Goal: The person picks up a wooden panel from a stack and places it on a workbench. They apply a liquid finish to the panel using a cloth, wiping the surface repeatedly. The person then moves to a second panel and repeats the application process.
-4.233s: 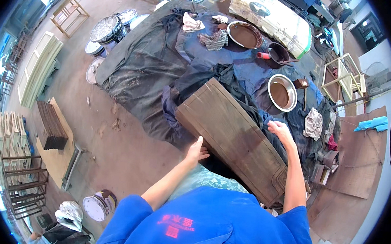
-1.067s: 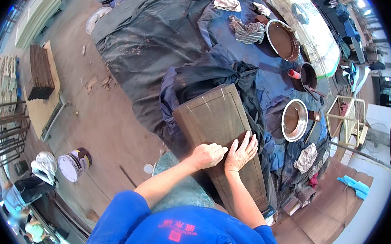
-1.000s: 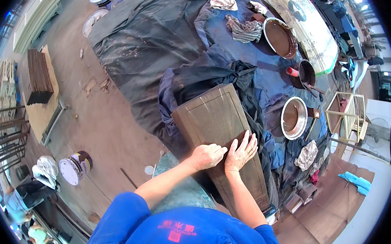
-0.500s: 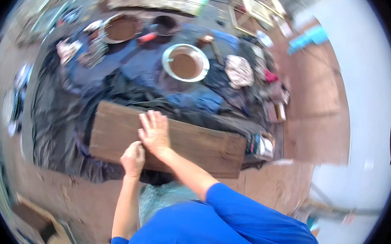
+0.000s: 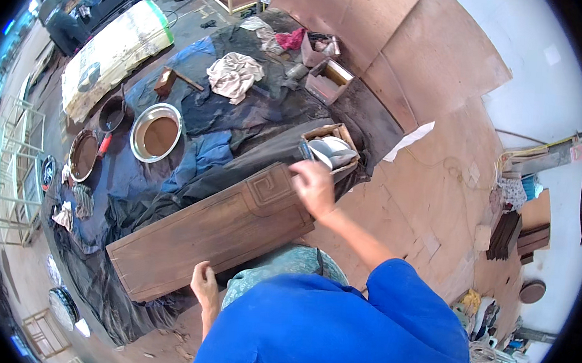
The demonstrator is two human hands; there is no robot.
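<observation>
A long brown wooden board (image 5: 196, 235) with a carved square-spiral pattern at its right end lies slanted on dark cloths in front of me. My left hand (image 5: 205, 285) is at its near edge with fingers curled; what they hold, if anything, is hidden. Over the board's right end is my right hand (image 5: 314, 186), fingers bent and pointing left; whether they hold anything does not show clearly. Just beyond it, a small open box (image 5: 351, 147) contains pale round discs (image 5: 333, 151).
Farther left stand a metal basin (image 5: 136, 145) of brown liquid, a similar brown-filled bowl (image 5: 83, 156) and a dark pot (image 5: 115, 115). A crumpled pale rag (image 5: 234, 76), a wooden-handled brush (image 5: 166, 82) and another open box (image 5: 329, 83) lie beyond the board.
My view has swung to the right. My right hand has lifted off the board's middle and moved to its right end, near the disc box. My left hand stays by the near edge.
</observation>
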